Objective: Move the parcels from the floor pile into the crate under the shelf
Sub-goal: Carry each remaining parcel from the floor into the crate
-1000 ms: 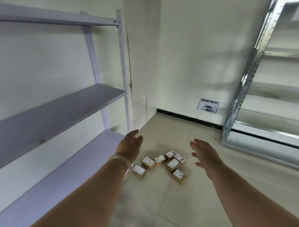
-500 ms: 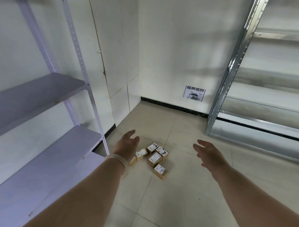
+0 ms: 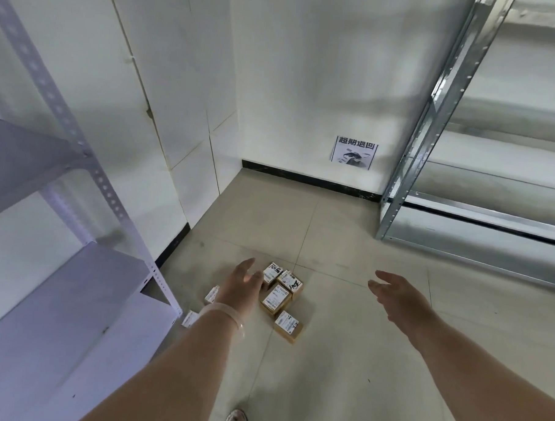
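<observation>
The parcels [image 3: 275, 301] are small brown cardboard boxes with white printed labels on top. They sit in a loose cluster on the floor [image 3: 343, 356], just off the front corner of the left shelf [image 3: 74, 313], with a couple half hidden behind the left wrist; no crate is in view. They look light and stiff, with labels that may be a little slick, so I judge each is best pinched across two opposite side walls, or several scooped between both palms. The left hand [image 3: 241, 285] hangs over the cluster's left edge with its fingers relaxed, slightly spread and empty, and the right hand [image 3: 399, 295] is likewise spread and empty, well to the right of the pile.
</observation>
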Available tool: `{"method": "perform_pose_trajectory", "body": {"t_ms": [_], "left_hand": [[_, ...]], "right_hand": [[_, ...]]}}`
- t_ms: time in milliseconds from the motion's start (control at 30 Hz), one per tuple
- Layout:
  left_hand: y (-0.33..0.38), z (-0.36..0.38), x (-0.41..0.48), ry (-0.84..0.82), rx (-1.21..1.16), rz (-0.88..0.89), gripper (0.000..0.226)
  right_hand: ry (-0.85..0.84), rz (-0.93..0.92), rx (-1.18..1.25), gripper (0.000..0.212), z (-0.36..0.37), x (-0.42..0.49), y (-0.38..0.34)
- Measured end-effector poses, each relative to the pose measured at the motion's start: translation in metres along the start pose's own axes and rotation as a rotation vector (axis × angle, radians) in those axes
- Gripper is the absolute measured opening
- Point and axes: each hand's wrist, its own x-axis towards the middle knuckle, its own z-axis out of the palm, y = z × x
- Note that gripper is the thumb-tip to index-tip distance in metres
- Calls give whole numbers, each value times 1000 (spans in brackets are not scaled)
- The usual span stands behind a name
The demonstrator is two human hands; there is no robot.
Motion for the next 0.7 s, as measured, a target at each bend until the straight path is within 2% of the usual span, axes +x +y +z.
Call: {"method": "perform_pose_trajectory", "body": {"t_ms": [333,500,700], "left_hand": [[-45,15,192,-63,56,-148,41],[-102,53,236,-141,57,-263,43],[-180,107,292,-102,86,-421,39]], "right_hand": [[-70,123,-103,39,80,159,-19],[-170,210,-169,40,117,228,25],[-273,318,-258,37,166,333,106]]}}
